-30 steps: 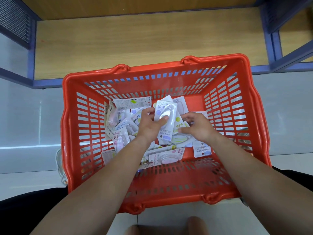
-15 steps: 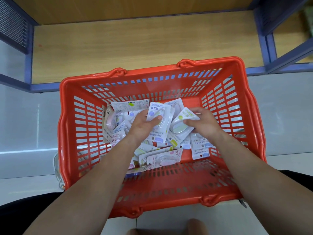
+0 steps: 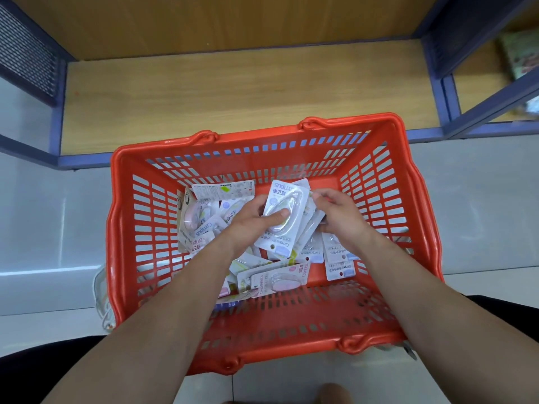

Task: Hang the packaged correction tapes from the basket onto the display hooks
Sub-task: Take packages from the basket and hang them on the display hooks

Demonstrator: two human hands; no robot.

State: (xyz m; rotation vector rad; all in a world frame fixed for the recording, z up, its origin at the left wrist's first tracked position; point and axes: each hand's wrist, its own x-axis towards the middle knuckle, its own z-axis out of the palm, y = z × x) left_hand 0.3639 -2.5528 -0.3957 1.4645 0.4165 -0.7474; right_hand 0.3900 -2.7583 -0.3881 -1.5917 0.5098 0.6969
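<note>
A red plastic basket (image 3: 125,217) stands on the floor below me with several packaged correction tapes (image 3: 277,279) lying loose in it. My left hand (image 3: 250,221) grips a stack of packs (image 3: 284,211), thumb pressed on the clear blister of the top one. My right hand (image 3: 339,214) holds the right side of the same stack, fingers curled round the packs behind the top one. No display hooks are in view.
A low wooden shelf (image 3: 233,100) with a blue metal frame (image 3: 428,132) lies just beyond the basket. Perforated blue side panels stand at left and right. Grey floor tiles (image 3: 481,199) surround the basket. My foot (image 3: 332,393) shows at the bottom edge.
My right hand picked a pack out of the pile and brought it against the stack in my left hand. Both hands have risen a little toward the basket's far side.
</note>
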